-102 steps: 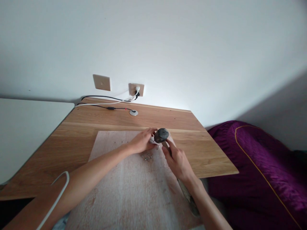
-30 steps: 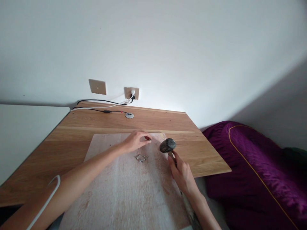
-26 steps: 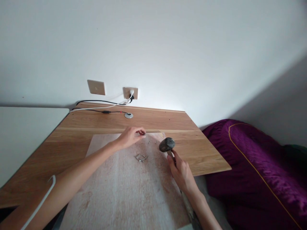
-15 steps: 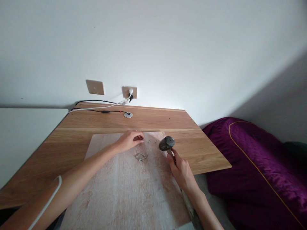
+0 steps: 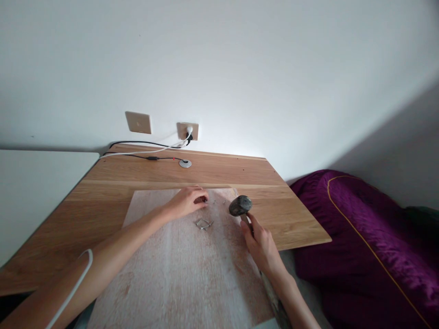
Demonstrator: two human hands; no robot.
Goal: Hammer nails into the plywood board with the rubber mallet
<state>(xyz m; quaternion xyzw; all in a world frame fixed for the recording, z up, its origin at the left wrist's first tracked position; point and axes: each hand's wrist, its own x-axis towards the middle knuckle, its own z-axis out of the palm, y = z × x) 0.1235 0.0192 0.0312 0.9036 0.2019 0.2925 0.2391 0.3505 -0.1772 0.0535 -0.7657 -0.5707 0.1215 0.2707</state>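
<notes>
**Hammer drawn aside, left hand back at the board's far edge**

A few seconds ago the hammer's (image 5: 240,205) dark head stood right against the left fingers, over one spot near the far edge of the board (image 5: 178,278). Now the two are apart. The head sits lower and to the right, just above the board, and has barely shifted in the last second. The right hand (image 5: 262,246) is wrapped closed round the handle, well up toward the head.

The left hand (image 5: 188,202) has slid a little left along the far edge and rests on the board. Its fingers (image 5: 203,198) are curled into a pinch with the tips together. Whether a nail sits between them is too small to tell.

The loose nails (image 5: 204,223) lie in a small heap on the board, just nearer than that hand and left of the hammer head, in the same place as before. A few tiny specks show between fingers and head.

As a judgement, the striking at the earlier spot has stopped, and the work has turned to the left hand's fingertips. The board lies flat on the tabletop (image 5: 103,201), overhanging its near edge.
</notes>
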